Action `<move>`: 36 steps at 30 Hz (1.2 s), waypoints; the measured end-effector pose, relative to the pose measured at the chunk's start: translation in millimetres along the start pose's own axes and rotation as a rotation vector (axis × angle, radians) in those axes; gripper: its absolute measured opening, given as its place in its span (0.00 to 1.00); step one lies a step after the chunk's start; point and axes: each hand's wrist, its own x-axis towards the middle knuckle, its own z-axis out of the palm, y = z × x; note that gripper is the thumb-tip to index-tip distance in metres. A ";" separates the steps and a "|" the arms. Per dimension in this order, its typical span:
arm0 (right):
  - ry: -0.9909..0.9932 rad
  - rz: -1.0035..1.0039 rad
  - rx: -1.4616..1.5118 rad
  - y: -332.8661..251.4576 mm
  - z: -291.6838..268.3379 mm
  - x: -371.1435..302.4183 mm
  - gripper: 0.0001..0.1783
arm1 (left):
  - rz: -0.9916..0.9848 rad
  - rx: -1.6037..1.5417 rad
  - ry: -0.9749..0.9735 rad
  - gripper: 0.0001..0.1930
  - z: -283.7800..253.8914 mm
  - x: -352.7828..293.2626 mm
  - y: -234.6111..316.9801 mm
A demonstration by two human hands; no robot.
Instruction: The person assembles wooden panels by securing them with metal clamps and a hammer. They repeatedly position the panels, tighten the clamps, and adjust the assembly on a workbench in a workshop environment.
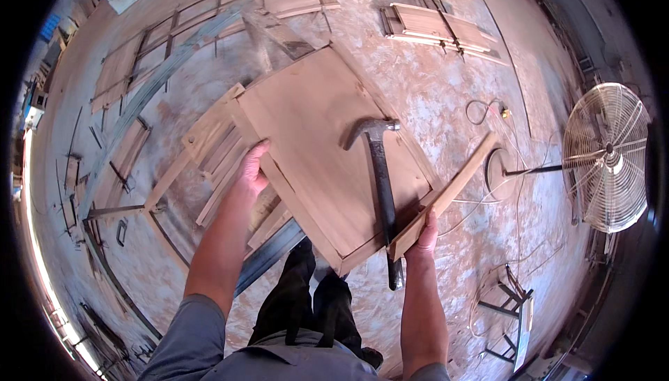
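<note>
I hold a flat brown wooden panel (313, 137) with a raised frame edge out in front of me, above the floor. My left hand (251, 172) grips its left edge. My right hand (421, 236) grips the near right corner together with a loose wooden slat (446, 196) that lies along the panel's right edge. A claw hammer (380, 179) with a dark handle rests on top of the panel, its head toward the far side and its handle end sticking out past the near edge beside my right hand.
Wooden frames and slats (209, 144) lie on the concrete floor below and to the left. More panels (432, 25) lie farther off. A standing metal fan (606, 158) is at the right with cables on the floor. A metal stand (512, 318) sits at lower right.
</note>
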 end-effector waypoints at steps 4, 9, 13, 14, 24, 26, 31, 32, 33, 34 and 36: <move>0.035 -0.029 0.014 12.4 -3.7 10.2 0.25 | -0.034 -0.082 -0.106 0.26 -7.8 0.2 -0.8; -0.058 0.002 0.039 6.3 0.4 7.7 0.30 | 0.010 -0.093 -0.023 0.23 0.0 -17.5 -11.8; -0.051 -0.019 0.006 6.0 -7.2 26.0 0.30 | 0.057 -0.152 -0.011 0.22 -5.7 -32.8 -21.1; -0.084 0.004 0.025 5.6 -13.7 32.0 0.31 | 0.058 -0.155 -0.007 0.21 -7.4 -35.8 -24.5; -0.065 -0.061 0.002 2.0 -21.6 42.4 0.26 | 0.167 -0.184 0.004 0.25 -27.4 -78.0 -54.8; -0.098 -0.033 -0.018 -1.9 -33.9 43.9 0.30 | 0.198 -0.202 -0.001 0.26 -26.6 -92.6 -58.6; -0.322 -0.029 -0.090 -14.2 -22.7 27.9 0.30 | 0.313 -0.221 0.021 0.29 -30.6 -147.0 -61.2; -0.363 -0.012 -0.093 -18.6 -15.6 19.4 0.31 | 0.340 -0.228 0.042 0.27 -29.8 -160.9 -62.9; -0.407 0.011 -0.093 -21.3 -10.5 10.1 0.32 | 0.371 -0.231 0.067 0.26 -28.5 -178.3 -64.1; -0.531 -0.034 -0.145 -24.1 -2.1 -3.3 0.33 | 0.406 -0.233 0.104 0.25 -29.5 -197.6 -66.1; -0.419 -0.061 -0.205 -25.3 7.5 -24.7 0.30 | 0.396 -0.323 0.119 0.24 -31.7 -237.1 -72.5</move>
